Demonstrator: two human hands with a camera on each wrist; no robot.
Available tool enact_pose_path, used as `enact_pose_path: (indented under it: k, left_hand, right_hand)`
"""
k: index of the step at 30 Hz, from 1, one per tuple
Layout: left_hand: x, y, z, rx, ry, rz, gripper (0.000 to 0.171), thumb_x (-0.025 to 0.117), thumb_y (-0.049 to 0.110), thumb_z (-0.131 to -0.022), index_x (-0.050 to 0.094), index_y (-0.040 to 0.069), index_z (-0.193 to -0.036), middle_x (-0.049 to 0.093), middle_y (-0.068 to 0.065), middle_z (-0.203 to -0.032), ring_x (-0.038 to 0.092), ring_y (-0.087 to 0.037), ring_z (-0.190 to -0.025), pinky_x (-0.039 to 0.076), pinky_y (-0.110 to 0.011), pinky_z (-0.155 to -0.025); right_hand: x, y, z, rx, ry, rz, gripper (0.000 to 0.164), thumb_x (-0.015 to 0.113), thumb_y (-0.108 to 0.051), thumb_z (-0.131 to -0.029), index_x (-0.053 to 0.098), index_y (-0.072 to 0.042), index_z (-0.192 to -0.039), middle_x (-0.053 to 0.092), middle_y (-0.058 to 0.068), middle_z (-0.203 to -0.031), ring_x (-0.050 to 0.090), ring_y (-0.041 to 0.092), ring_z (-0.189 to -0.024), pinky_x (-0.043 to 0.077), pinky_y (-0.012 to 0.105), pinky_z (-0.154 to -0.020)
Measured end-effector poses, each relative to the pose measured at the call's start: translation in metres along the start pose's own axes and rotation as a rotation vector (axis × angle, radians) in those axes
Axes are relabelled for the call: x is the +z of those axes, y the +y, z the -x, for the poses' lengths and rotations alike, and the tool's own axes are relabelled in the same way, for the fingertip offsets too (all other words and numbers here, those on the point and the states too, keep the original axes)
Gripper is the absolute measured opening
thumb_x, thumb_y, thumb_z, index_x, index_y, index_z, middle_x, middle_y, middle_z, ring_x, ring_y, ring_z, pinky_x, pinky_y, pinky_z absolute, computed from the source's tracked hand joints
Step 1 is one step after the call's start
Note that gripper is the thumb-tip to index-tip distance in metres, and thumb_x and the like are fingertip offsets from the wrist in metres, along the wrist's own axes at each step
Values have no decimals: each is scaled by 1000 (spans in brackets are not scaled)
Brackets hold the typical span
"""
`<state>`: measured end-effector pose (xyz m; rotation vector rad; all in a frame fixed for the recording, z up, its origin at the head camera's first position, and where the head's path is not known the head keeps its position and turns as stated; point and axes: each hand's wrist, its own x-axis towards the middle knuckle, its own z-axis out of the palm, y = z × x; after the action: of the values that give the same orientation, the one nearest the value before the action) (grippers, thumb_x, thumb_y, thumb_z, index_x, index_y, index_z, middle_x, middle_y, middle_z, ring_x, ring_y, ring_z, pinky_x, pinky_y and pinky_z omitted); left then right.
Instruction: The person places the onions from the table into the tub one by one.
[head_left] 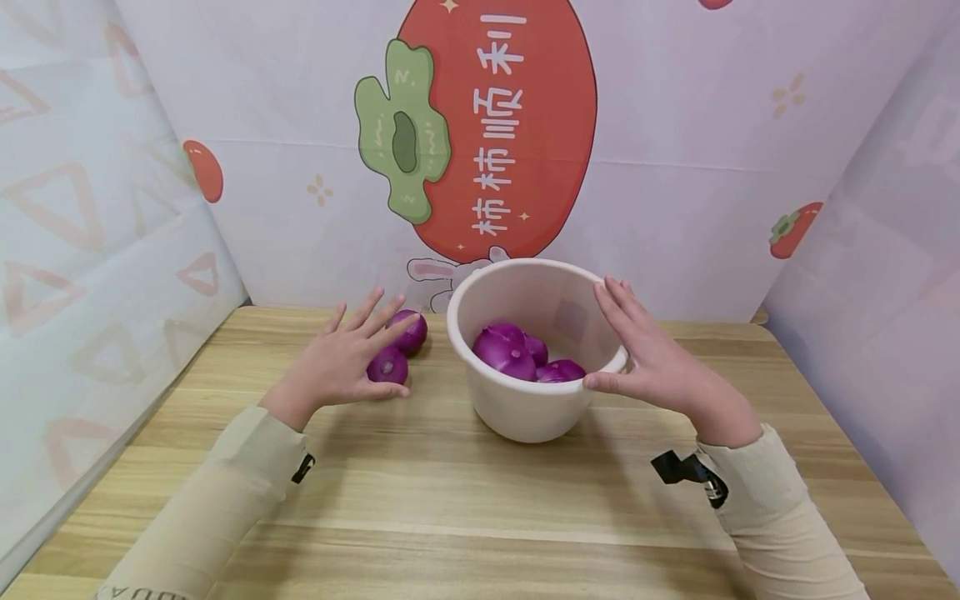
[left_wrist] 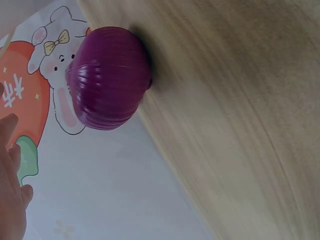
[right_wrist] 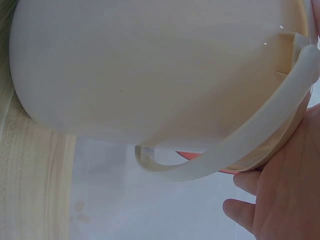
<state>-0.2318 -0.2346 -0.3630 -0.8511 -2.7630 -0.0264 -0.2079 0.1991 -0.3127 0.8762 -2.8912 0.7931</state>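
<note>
Two purple onions lie on the table left of the white bucket [head_left: 528, 412], the rear onion [head_left: 412, 335] and the front onion [head_left: 387, 365]. My left hand [head_left: 333, 362] hovers beside and over them with fingers spread, holding nothing. One onion [left_wrist: 110, 80] fills the upper left of the left wrist view. Several purple onions [head_left: 501, 346] sit inside the bucket. At the bucket's right rim, my right hand [head_left: 663, 362] rests with fairly straight fingers and the thumb apart. The right wrist view shows the bucket's side, its curved handle [right_wrist: 250, 132] and my fingers along the rim.
The wooden table [head_left: 450, 517] carries the bucket and onions. Behind it hangs a pale printed backdrop [head_left: 675, 208] with a big red fruit picture, and similar cloth walls close off the left and right sides. A black strap [head_left: 678, 468] sticks out at the right cuff.
</note>
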Motion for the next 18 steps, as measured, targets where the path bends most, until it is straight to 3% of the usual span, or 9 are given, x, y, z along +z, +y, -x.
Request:
enact_pose_path:
  k: [18]
  left_hand:
    - [22, -11, 5, -9, -89, 31, 102, 64, 79, -74, 33, 28, -156, 26, -8, -165, 12, -37, -155, 18, -71, -117]
  right_hand:
    - [1, 1, 0, -3, 7, 7, 114, 77, -49, -81, 1, -18, -161, -8, 5, -169, -12, 34, -155, 16, 74, -114]
